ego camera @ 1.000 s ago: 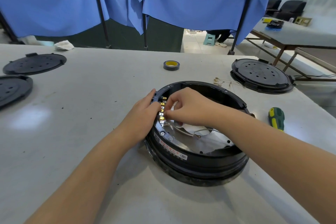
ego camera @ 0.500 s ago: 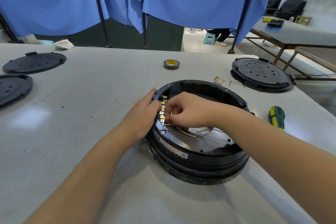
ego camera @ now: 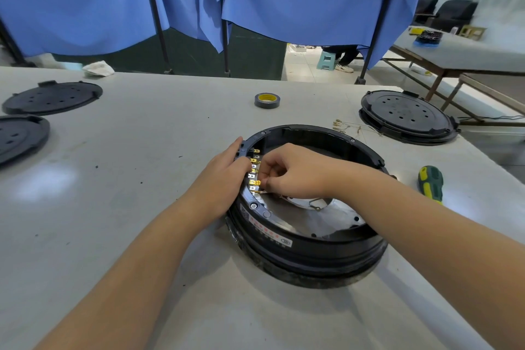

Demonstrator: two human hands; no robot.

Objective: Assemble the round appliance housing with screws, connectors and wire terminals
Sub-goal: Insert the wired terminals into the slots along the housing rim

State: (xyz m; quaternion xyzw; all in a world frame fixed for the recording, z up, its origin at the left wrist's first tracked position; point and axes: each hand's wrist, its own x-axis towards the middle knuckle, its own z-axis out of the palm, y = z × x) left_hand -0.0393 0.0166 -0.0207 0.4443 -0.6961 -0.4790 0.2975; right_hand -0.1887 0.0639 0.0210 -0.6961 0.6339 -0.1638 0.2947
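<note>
A: State the position of the housing.
B: The round black housing (ego camera: pixel 306 236) lies flat on the grey table (ego camera: pixel 142 179), open side up, right of centre. A metal plate (ego camera: pixel 321 216) shows inside it.

A: Left hand?
B: The left hand (ego camera: pixel 218 182) rests against the outer left rim of the housing, fingers fairly straight along the wall, thumb on the rim. It grasps nothing.

A: Right hand?
B: The right hand (ego camera: pixel 295 173) reaches over the rim from the right, fingers curled, fingertips pinched at the row of brass terminals (ego camera: pixel 254 172) on the inner left wall. A thin wire (ego camera: pixel 312 203) runs from under it across the plate. What the fingertips pinch cannot be told exactly; it appears to be a wire terminal.

A: Other items?
B: A tape roll (ego camera: pixel 267 100) behind the housing, loose terminal wires (ego camera: pixel 349 126) near a black lid (ego camera: pixel 406 116) at right, a green-and-yellow screwdriver (ego camera: pixel 430 183) beside the housing, two lids (ego camera: pixel 52 97) at left.
</note>
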